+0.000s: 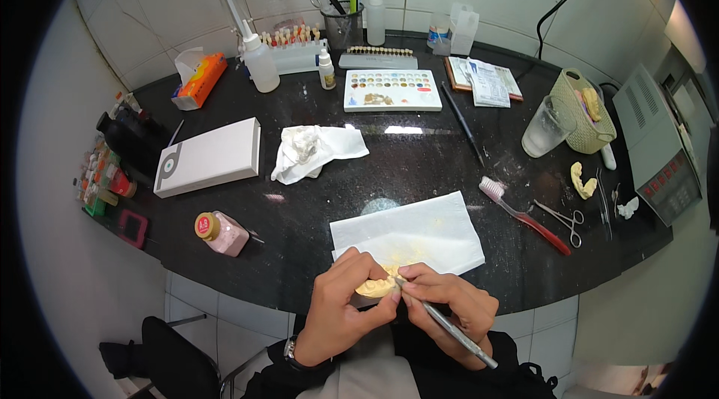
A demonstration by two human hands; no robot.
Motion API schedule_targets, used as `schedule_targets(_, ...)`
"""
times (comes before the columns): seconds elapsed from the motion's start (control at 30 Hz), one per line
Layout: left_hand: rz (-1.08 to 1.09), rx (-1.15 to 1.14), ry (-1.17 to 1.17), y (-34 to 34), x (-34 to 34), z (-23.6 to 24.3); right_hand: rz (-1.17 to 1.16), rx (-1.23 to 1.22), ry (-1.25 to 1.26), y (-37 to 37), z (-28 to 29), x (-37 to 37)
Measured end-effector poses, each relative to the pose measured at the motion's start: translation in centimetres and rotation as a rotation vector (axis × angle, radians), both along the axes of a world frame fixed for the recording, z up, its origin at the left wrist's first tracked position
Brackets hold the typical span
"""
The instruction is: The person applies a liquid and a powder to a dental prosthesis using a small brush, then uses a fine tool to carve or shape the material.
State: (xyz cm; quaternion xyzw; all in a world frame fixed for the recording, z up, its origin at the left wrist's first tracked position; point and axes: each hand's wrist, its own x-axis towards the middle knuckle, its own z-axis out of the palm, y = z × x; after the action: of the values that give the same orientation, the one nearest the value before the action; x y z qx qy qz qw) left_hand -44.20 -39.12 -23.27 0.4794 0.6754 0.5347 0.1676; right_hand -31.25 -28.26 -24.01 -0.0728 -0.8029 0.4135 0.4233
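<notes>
My left hand (346, 309) grips a pale yellow dental cast (374, 289) between thumb and fingers, just over the table's front edge. In my right hand (454, 307) is a slim silver carving knife (458, 335), held like a pen. Its tip meets the cast near my left thumb; the exact contact spot is partly covered by fingers. Right behind both hands lies a folded white paper towel (408, 230) with yellow crumbs and dust scattered on it.
Right of the towel are a red-handled toothbrush (524, 216), metal forceps (562, 222) and another yellow cast (583, 182). A plastic cup (545, 129) stands beside a basket (592, 125). Leftward sit a pink powder bottle (225, 234) and a white box (213, 155). A paint palette (392, 92) lies farther back.
</notes>
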Motion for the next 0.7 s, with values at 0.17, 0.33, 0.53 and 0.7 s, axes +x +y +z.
schedule_targets(0.17, 0.002, 0.003, -0.01, -0.19, -0.06, -0.16, 0.031, -0.017, 0.006, 0.02, -0.19, 0.11)
schedule_targets(0.33, 0.009, -0.014, -0.002, -0.16, -0.01, 0.08, -0.009, 0.015, 0.005, -0.08, -0.05, -0.18)
schedule_targets(0.53, -0.006, 0.011, 0.0, 0.05, 0.03, 0.08, 0.01, -0.015, -0.025, -0.04, -0.15, 0.41)
schedule_targets(0.7, 0.006, 0.007, -0.007, -0.21, 0.15, 0.15, 0.018, -0.03, -0.015, -0.05, -0.51, 0.38)
